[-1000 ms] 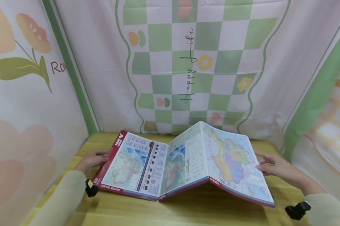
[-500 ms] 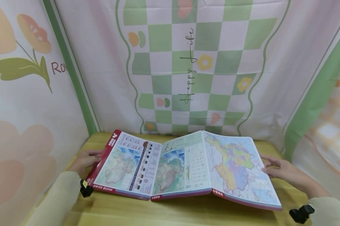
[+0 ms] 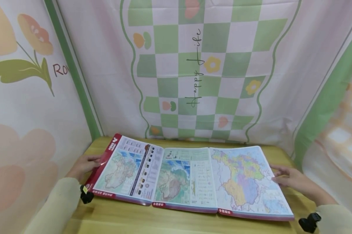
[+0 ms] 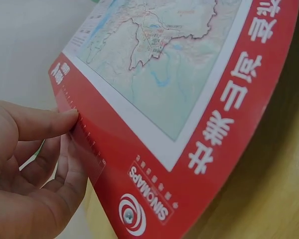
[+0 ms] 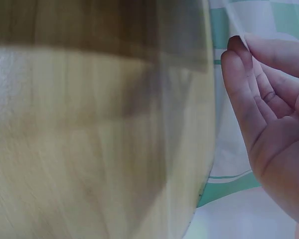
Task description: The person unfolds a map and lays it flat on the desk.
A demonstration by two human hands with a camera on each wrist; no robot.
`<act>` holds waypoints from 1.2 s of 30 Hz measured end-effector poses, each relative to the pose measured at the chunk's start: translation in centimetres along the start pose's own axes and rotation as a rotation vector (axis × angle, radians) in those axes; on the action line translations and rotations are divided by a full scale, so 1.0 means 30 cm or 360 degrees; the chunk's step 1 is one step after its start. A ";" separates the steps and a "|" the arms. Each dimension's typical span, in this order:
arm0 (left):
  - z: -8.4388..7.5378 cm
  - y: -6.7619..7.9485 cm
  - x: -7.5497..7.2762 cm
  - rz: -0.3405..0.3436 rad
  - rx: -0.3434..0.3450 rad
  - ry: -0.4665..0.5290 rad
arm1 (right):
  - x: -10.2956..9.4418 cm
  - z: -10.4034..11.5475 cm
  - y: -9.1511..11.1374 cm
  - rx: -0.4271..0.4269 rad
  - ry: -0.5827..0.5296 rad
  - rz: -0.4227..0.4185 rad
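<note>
A folding map (image 3: 184, 182) with three visible panels spreads across the wooden table, creased between the panels. Its left panel has a red border with white lettering and a SINOMAPS logo, and tilts up toward the left. My left hand (image 3: 83, 165) pinches that red border, thumb on top and the other fingers behind, as the left wrist view shows close up. On the opposite side my right hand (image 3: 293, 180) pinches the edge of the right panel, which carries a coloured political map. From the right wrist, the map's edge (image 5: 234, 20) appears as a thin sheet between thumb and fingertips.
The wooden table (image 3: 181, 224) shows in front of the map, with a rounded corner at the back right. A green-and-white checked curtain (image 3: 190, 81) hangs directly behind it. Further curtains flank both sides, the left one (image 3: 32, 107) printed with flowers.
The raised fold between the middle and right panels has come down, so the map lies flatter and wider. Both hands have moved outward, the left to the left and the right to the right.
</note>
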State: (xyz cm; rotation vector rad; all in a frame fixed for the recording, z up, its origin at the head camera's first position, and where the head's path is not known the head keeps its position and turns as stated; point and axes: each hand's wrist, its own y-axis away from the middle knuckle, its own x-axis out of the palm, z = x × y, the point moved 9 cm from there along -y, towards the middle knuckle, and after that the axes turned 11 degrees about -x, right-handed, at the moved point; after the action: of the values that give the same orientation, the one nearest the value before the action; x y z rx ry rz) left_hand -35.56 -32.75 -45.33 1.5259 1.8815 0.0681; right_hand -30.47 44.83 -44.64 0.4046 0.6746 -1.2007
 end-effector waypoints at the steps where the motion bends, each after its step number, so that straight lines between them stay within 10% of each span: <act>1: 0.003 0.001 0.001 0.0000 -0.0007 -0.0003 | 0.003 -0.007 -0.001 0.0001 0.0013 0.0003; 36: 0.078 -0.038 0.018 -0.0099 0.0070 -0.0077 | 0.086 -0.087 -0.033 0.0050 -0.0007 0.0050</act>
State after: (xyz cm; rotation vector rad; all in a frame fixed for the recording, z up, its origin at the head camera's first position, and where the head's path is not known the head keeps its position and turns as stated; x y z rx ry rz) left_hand -35.28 -33.49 -47.87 1.4836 1.9020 -0.0380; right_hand -31.57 44.28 -48.22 0.4372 0.6441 -1.1831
